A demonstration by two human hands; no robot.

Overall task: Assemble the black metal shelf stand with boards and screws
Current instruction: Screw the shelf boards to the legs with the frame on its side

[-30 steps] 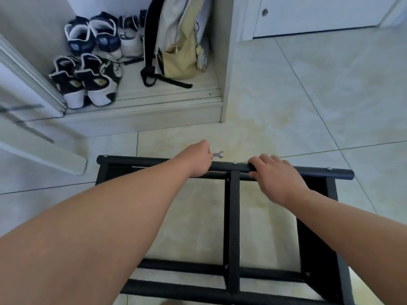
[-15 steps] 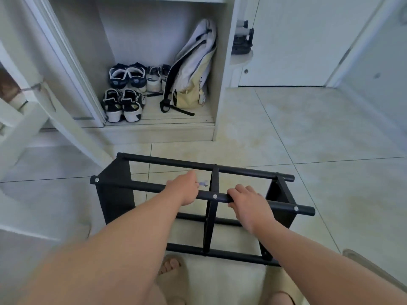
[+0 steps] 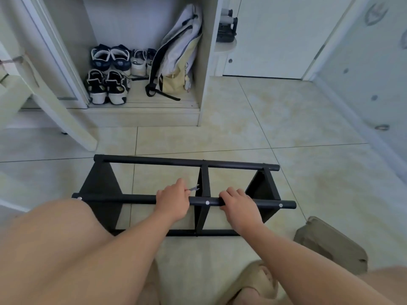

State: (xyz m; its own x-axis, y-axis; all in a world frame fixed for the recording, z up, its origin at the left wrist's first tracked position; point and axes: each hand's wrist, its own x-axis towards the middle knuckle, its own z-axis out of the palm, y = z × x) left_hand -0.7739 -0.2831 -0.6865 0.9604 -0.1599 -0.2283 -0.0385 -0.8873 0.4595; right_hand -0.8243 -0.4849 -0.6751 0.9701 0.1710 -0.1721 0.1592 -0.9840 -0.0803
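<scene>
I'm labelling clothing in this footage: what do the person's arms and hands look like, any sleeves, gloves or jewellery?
Both arms are bare to the frame's edge: no sleeve shows on the left arm or the right arm. The left hand and right hand wear no gloves. No watch, bracelet or ring is visible.

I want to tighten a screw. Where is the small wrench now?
In the head view, the small wrench sticks out of the left hand on the near top bar, just left of the centre divider.
</scene>
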